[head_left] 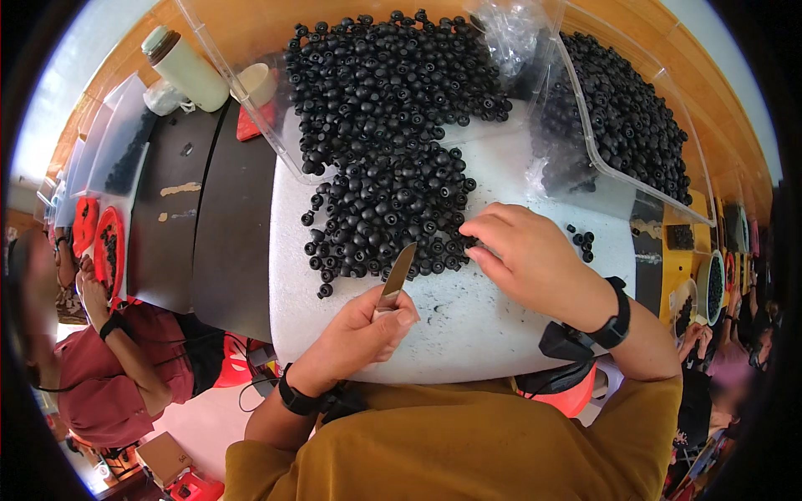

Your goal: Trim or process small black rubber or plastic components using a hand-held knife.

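- The left hand (368, 328) is gripping a short knife with a pointed, shiny metal blade (399, 271), the fist covering most of the handle and the blade pointing up toward the heap.
- The right hand (530, 250) is bending its thumb and forefinger near together around a small, round, black part (468, 241) at the heap's right edge; whether it is fully pinching the part, I cannot tell.
- Such a part is probably weighing little and feeling stiff, like moulded plastic or firm rubber; its curved sides are likely offering a slippery hold and inviting rolling. The narrower collar seems to be giving the surest place for thumb and forefinger.
- The knife is looking rigid and possibly sharp, so the handle is offering the safe hold.
- In front of the hands, a big heap of matching black parts (397, 192) is lying on a white foam sheet (501, 342); many are showing glossy domes, others ring-shaped ends with dark centres.
- Dark crumbs (434, 314) are dotting the foam between the hands.
- Farther right, a few black parts (587, 246) are sitting apart, below a clear plastic bin (591, 150) holding many more.
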`<act>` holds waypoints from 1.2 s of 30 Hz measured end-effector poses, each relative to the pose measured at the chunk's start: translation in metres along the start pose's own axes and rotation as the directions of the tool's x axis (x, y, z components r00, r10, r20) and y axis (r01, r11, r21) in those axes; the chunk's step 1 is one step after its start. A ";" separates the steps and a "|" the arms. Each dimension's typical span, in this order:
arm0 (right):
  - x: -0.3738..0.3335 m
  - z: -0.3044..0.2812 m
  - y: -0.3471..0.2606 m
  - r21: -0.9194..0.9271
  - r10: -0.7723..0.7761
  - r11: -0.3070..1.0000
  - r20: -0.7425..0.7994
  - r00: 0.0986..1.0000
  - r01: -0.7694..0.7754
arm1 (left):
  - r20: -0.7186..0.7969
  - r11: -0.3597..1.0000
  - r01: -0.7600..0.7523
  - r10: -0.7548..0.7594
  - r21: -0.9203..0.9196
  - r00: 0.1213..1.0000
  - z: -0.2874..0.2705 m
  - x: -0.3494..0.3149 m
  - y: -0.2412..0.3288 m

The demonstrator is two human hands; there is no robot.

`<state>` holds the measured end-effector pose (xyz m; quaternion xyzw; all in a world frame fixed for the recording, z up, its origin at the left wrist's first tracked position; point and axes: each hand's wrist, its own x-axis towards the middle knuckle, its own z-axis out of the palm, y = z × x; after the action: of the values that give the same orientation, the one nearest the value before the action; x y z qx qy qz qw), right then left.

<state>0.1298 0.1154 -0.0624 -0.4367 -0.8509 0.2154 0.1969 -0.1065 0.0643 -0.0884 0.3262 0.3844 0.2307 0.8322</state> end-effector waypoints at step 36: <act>-0.001 0.010 -0.046 0.883 0.076 0.449 -0.188 0.979 0.135 | -0.050 0.917 -0.328 0.347 0.225 0.936 0.039 -0.010 0.060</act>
<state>0.0948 0.0888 -0.0462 -0.2728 -0.5941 0.5810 0.4849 -0.0900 0.0847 -0.0208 0.4642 0.3815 0.3428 0.7221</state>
